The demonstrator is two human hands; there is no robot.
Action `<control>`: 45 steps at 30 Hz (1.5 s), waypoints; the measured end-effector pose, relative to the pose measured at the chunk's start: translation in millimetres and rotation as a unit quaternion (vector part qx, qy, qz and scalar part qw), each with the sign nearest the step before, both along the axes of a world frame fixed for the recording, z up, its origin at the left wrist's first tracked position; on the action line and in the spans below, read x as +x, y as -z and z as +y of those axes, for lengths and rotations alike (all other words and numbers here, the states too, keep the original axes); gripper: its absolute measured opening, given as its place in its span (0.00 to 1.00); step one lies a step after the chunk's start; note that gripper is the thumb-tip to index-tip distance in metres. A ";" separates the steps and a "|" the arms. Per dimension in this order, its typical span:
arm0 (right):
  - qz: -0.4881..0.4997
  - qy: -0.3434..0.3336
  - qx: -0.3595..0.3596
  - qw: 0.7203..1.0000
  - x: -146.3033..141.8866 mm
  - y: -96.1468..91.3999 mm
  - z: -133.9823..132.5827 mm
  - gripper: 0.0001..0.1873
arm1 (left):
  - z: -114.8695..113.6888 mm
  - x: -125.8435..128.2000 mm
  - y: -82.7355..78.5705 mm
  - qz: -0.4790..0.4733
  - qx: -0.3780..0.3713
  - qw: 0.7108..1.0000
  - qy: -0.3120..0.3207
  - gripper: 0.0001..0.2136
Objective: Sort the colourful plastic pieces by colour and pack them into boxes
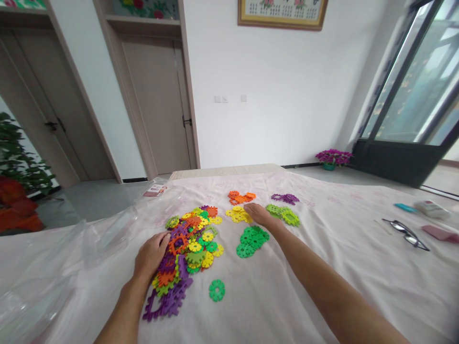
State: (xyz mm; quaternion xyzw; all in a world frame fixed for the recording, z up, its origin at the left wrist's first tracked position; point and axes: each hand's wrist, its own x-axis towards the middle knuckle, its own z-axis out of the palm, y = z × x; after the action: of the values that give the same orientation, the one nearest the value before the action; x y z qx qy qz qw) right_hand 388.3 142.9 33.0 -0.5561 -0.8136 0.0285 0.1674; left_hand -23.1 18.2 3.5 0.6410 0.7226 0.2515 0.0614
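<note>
A mixed pile of plastic interlocking pieces [195, 243], in purple, orange, yellow and green, lies on the tablecloth. At its left edge is my left hand [149, 253], fingers curled together against the pieces; what they grip, if anything, is hidden. My right hand [256, 212] reaches over the right side of a small group of yellow flower-shaped pieces [236, 215]. Its fingers are bent and closed, the tips hidden. Sorted by colour nearby are orange pieces [242, 197], purple pieces [286, 198], light green pieces [285, 214] and dark green pieces [252, 241]. One green flower piece [217, 290] lies alone in front.
Clear plastic packaging [111, 234] spreads over the left side of the cloth-covered table [287, 306]. Eyeglasses [407, 233], a pink case [440, 233], a white pack [432, 209] and a blue item [405, 207] lie at the right. Doors and a white wall stand beyond.
</note>
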 end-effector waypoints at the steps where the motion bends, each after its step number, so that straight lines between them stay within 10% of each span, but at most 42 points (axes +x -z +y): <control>1: 0.004 0.013 0.003 1.000 1.5 0.7 -2.2 0.20 | -0.2 0.2 -0.3 0.000 0.000 1.000 0.001 0.22; 15: 0.090 0.126 0.077 0.985 26.0 22.2 -34.6 0.20 | 1.6 -2.2 2.7 0.000 0.005 1.000 0.001 0.21; 33: 0.107 -0.222 0.093 0.965 -84.3 4.3 -104.2 0.16 | 4.6 -3.9 4.5 0.017 0.006 1.000 0.006 0.22; 40: 0.030 -0.242 0.066 0.968 -113.9 10.4 -110.2 0.27 | 5.2 -2.6 3.9 0.025 -0.003 1.000 -0.002 0.22; 45: 0.011 -0.264 0.068 0.962 -122.0 10.0 -106.6 0.14 | 5.4 -0.7 2.7 0.035 0.007 0.999 -0.010 0.22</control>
State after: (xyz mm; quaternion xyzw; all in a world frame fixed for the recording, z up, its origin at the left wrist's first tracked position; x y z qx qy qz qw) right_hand 266.3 36.3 23.0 -0.3089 -0.9295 0.0226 0.2003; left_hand -23.8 23.5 0.8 0.6424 0.7289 0.2347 0.0292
